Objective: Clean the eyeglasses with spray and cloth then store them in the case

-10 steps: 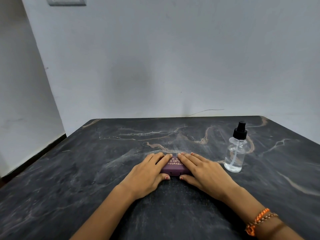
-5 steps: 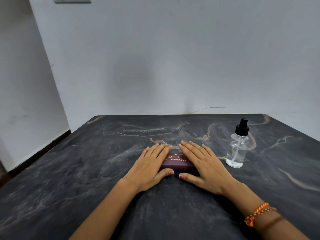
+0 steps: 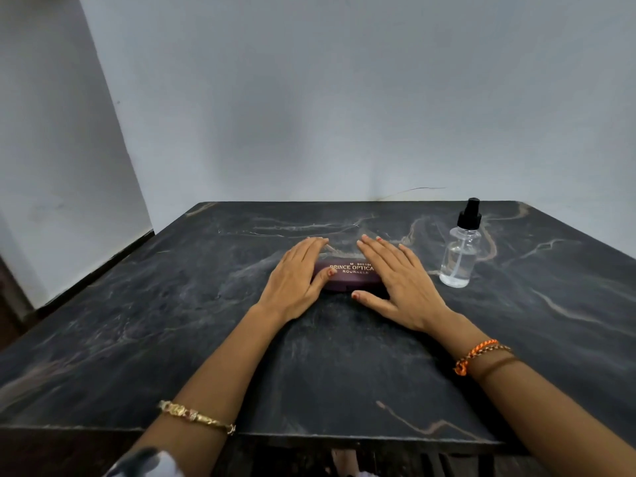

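A dark purple eyeglasses case (image 3: 351, 275) with gold lettering lies closed in the middle of the black marble table (image 3: 172, 321). My left hand (image 3: 296, 277) rests flat on its left end, fingers straight, thumb on the lid. My right hand (image 3: 395, 280) lies flat on the right end, fingers straight, thumb on the table in front of the case. A clear spray bottle (image 3: 459, 253) with a black pump top stands upright to the right of my right hand. No eyeglasses or cloth are in view.
Grey walls stand behind and left of the table. The table's near edge (image 3: 344, 437) runs below my forearms. A gold bracelet is on my left forearm and an orange thread band on my right wrist.
My hands have slid apart toward the ends of the case, uncovering more of the lettering on the lid. The camera has tilted, showing more of the near table edge.
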Motion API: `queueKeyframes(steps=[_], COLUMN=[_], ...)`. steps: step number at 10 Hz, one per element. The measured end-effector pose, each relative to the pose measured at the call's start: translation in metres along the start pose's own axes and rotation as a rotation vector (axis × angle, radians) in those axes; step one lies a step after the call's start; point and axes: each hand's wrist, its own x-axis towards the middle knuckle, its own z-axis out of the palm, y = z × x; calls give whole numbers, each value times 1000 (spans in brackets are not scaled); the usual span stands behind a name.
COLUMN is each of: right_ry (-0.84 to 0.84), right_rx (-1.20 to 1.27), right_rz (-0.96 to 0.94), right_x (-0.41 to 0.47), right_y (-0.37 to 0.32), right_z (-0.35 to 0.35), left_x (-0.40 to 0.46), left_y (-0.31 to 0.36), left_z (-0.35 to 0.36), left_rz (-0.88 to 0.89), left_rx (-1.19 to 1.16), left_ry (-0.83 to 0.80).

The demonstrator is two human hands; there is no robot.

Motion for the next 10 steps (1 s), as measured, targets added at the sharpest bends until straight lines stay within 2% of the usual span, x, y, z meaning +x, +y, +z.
queueKeyframes(steps=[3,4,5,7,8,10], right_ry=[63,94,-4,54,-2,23], right_rx=[-20,-42,10,15,35,-20], right_rz=[21,40,118,109,114,95], right_x=[4,-1,8,2,2,1], right_y=[-6,-14,11,-4,-1,-5], right_z=[0,-6,11,4,7,10], left_x=[2,-3,13,0,2,1], left_y=[2,2,-2,2,3,3], left_z=[-5,-10,17,-3,3,6], left_rz=[-90,-62,-124,-13,-2,35], left_rx=[-15,16,-41,43,39,26], left_ry=[-19,0,-106,-79,-131,-222])
